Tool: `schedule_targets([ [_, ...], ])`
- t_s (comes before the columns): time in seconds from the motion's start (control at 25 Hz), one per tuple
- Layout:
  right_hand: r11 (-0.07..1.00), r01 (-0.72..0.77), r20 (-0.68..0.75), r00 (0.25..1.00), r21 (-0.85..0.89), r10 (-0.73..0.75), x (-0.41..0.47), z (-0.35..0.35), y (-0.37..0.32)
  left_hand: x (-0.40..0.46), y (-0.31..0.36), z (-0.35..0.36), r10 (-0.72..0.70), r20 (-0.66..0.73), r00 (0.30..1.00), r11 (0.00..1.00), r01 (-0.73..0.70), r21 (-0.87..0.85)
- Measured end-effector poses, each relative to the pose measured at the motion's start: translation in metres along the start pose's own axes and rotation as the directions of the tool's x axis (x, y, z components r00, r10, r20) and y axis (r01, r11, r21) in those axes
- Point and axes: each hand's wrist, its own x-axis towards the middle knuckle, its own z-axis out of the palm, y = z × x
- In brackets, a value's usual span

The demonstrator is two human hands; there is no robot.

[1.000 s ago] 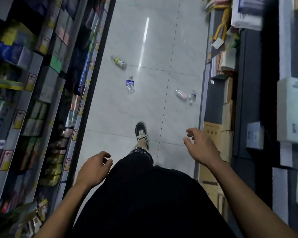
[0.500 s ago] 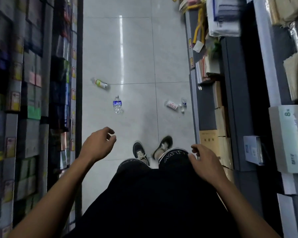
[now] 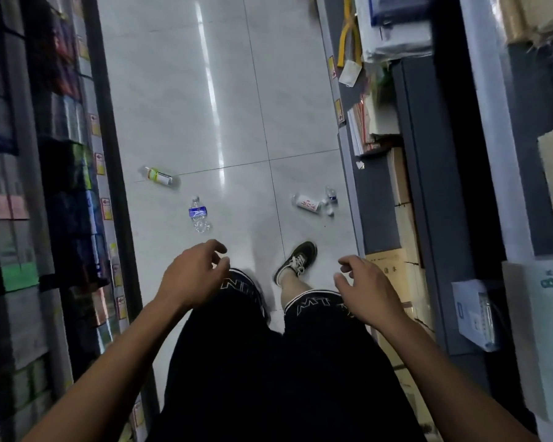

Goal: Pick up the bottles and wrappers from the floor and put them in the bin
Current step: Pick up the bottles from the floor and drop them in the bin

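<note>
Walking forward has brought the litter closer than a second ago; pickup range is nearly reached. Left hand (image 3: 193,275) and right hand (image 3: 364,290) hang at thigh level, fingers loosely spread, holding nothing. Right shoe (image 3: 296,262) is planted ahead on the floor (image 3: 173,90).

Blue-label bottle (image 3: 198,215) lies just beyond the left hand and is judged the first target. Red-label bottle (image 3: 306,202) lies near the right shelf (image 3: 355,193), with a small bottle (image 3: 331,195) just beside it. Green-label bottle (image 3: 157,175) lies farthest, near the left shelf (image 3: 109,173).

No bin or wrapper is visible. Nothing blocks the aisle; the shelves narrow it.
</note>
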Motion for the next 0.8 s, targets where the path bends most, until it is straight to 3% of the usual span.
schedule_targets([
  [0.2,0.999,-0.020,-0.022,1.000,0.032,0.020,0.140,0.034,0.017,0.148,0.041,0.064,0.137,0.147,0.980,0.985,-0.150,0.082],
  [0.4,0.993,-0.107,-0.039,0.993,0.045,0.109,0.329,0.140,0.096,0.339,0.042,0.212,0.318,0.355,0.879,0.884,-0.411,0.225],
  [0.6,0.979,-0.202,-0.153,0.968,0.007,0.200,0.523,0.236,0.189,0.535,0.026,0.371,0.431,0.337,0.837,0.730,-0.543,0.415],
  [0.8,0.928,-0.364,-0.331,0.868,0.082,0.370,0.666,0.295,0.245,0.667,0.015,0.495,0.547,0.299,0.782,0.590,-0.613,0.525],
])
